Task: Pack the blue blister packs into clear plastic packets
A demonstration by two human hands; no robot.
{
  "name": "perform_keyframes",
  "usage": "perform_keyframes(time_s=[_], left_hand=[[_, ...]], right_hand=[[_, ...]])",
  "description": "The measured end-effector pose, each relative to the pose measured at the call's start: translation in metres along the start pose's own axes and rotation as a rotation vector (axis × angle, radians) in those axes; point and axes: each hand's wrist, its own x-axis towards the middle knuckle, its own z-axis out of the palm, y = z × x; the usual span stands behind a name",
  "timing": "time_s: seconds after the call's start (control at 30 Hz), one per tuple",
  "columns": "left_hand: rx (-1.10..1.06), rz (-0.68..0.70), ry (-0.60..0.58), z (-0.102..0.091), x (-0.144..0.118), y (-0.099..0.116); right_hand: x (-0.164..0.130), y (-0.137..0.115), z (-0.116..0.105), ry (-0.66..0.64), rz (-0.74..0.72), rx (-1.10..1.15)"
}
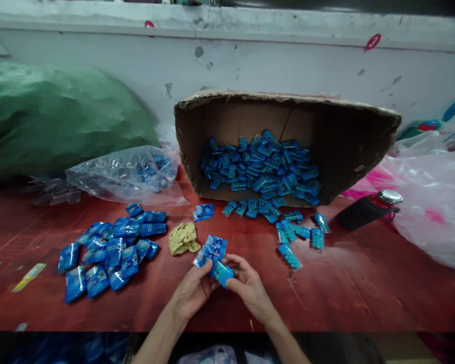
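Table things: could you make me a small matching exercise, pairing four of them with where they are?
Things:
1. cardboard box
2. yellow cloth
3. black bottle
4. green sack

Places:
A. far left, against the wall
B. right of the box, lying on its side
C. tipped open in the middle, blue packs inside
D. just beyond the hands

Pairs: 1-C, 2-D, 3-B, 4-A

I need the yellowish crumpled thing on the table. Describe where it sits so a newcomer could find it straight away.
Start at the tipped cardboard box spilling blue tablet packs onto the red table. Come toward the person from the box's left corner: the crumpled yellow cloth lies just beyond the left hand, right of the heap of blue sachets. It is the only soft, yellowish item among glossy blue packets.
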Motion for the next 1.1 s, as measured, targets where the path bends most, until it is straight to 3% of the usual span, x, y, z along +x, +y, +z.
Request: perform_keyframes(time_s=[0.13, 0.23, 0.4, 0.47, 0.53, 0.63, 0.77, 0.97, 1.1], left_hand=[[0.044, -0.004, -0.115, 0.0, -0.001, 0.0], [0.06, 0.012, -0.075, 0.006, 0.0, -0.004], [-0.018, 0.048, 0.136, 0.015, -0.001, -0.009], [-0.008, 0.053, 0.121, 0.012, -0.003, -0.005], [0.007, -0.008, 0.031, 0.003, -0.003, 0.0], [-0.008, -0.113, -0.135, -0.012, -0.002, 0.004], [-0.062, -0.141, -0.259, -0.017, 0.002, -0.003], [-0.079, -0.113, -0.164, -0.002, -0.003, -0.017], [-0.054, -0.12, -0.185, 0.0, -0.008, -0.014]], right_hand=[[0.004, 0.003, -0.002, 0.078, 0.078, 0.031], [0.005, 0.007, -0.002, 0.147, 0.091, -0.018], [0.0, 0.007, 0.002, 0.237, -0.099, -0.384], [-0.003, 0.003, 0.003, 0.189, -0.174, -0.503], [-0.004, -0.003, 0.002, 0.128, -0.218, -0.536], [-0.003, -0.007, -0.001, 0.028, -0.184, -0.459], [0.0, -0.004, -0.005, -0.136, 0.01, -0.173], [0.0, -0.003, -0.005, -0.088, 0.106, -0.021], [0.002, -0.006, -0.006, -0.099, 0.14, 0.038]])
